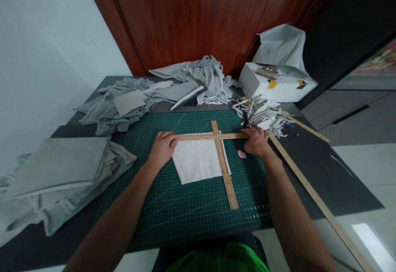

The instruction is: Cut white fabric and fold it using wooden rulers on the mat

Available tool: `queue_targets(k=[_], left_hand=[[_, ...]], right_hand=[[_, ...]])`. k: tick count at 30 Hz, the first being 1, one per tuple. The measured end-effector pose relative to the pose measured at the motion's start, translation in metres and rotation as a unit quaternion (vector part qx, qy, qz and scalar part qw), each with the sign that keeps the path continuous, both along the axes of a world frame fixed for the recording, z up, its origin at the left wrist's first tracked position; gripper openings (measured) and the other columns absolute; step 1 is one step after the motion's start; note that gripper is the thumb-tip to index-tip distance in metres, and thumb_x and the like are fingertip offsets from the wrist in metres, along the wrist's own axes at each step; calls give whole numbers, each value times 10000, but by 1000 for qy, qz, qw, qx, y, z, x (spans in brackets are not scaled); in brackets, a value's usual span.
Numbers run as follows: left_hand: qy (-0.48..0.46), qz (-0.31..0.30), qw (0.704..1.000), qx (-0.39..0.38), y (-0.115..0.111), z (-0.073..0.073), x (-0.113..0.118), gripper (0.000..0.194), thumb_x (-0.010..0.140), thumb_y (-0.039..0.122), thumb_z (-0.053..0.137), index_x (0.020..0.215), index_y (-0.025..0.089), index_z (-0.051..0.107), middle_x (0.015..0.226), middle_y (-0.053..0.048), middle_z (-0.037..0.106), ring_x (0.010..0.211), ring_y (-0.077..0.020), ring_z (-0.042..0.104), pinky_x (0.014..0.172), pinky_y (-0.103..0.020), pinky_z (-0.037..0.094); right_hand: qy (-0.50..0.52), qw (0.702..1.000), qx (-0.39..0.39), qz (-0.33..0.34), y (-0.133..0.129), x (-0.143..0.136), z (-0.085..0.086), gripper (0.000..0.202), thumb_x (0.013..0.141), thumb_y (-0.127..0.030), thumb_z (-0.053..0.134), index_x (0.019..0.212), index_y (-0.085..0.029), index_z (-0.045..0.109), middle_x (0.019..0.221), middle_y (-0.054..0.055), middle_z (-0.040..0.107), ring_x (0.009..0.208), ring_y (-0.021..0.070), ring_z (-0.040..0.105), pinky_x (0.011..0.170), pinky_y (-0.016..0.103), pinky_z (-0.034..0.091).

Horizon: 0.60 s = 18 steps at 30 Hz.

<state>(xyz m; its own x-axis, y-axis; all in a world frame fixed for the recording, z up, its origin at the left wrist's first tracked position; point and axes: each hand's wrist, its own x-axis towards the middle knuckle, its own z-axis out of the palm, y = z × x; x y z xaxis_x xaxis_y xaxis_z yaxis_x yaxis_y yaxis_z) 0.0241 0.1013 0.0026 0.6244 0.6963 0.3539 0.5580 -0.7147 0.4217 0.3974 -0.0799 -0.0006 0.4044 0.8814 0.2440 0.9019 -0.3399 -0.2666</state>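
Observation:
A white piece of cloth (198, 160) lies flat on the green cutting mat (185, 210). Across its far edge runs a wooden ruler (201, 137), held at both ends. My left hand (163, 148) has its fingers closed on the left end, by the cloth's corner. At the right end, my right hand (256, 140) grips the ruler beyond the cloth. A second wooden ruler (227, 181) lies lengthwise near the cloth's right edge, crossing the held one. Just below my right hand rests a small pink piece of chalk (241, 154).
Grey fabric heaps (204, 74) line the table's back, and folded fabric (62, 160) is stacked at left. Thin cloth strips (262, 113) pile up at back right before a white box (278, 84). A long wooden stick (318, 200) sticks out past the table's front right edge.

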Motion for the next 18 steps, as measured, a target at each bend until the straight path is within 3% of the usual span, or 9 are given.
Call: queue_targets(k=[9, 14, 18], left_hand=[[1, 1, 1000, -5, 0, 1, -1, 205, 980, 217, 576, 1041, 203, 772, 1127, -87, 772, 1111, -270, 644, 1077, -463, 495], [2, 4, 1000, -5, -1, 1, 0, 215, 972, 224, 572, 1040, 212, 776, 1134, -83, 769, 1115, -275, 633, 1083, -475, 494], [2, 13, 1000, -5, -3, 3, 1, 221, 971, 232, 569, 1033, 220, 781, 1139, -81, 773, 1121, -278, 632, 1086, -472, 497]], right_hand=[[-29, 999, -33, -16, -3, -4, 9, 595, 762, -205, 588, 1338, -227, 733, 1378, 106, 723, 1364, 393, 488, 1129, 596, 321], [-11, 999, -28, -17, -8, 7, 8, 664, 665, -153, 608, 1312, -192, 756, 1321, 127, 746, 1322, 412, 521, 1113, 603, 333], [10, 1000, 23, -18, -5, 8, 8, 667, 620, -120, 623, 1262, -211, 779, 1239, 139, 769, 1263, 425, 541, 1097, 640, 364]])
